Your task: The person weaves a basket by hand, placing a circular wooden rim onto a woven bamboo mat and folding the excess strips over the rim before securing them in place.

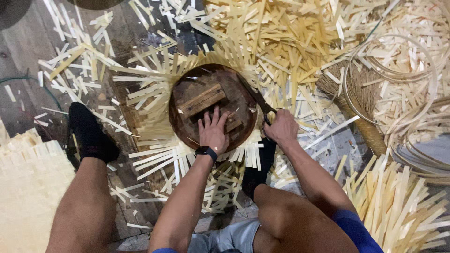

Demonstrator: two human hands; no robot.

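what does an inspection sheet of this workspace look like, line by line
surface: dark plank floor, strewn with strips
job's things: round wooden mould lying on a woven strip mat; shears at its rim
clutter: cut strips, hoops, broom, woven sheet
hands: left hand flat on the mould; right hand gripping the shears
cables: thin green cord at far left
surroundings: nothing seen beyond the floor
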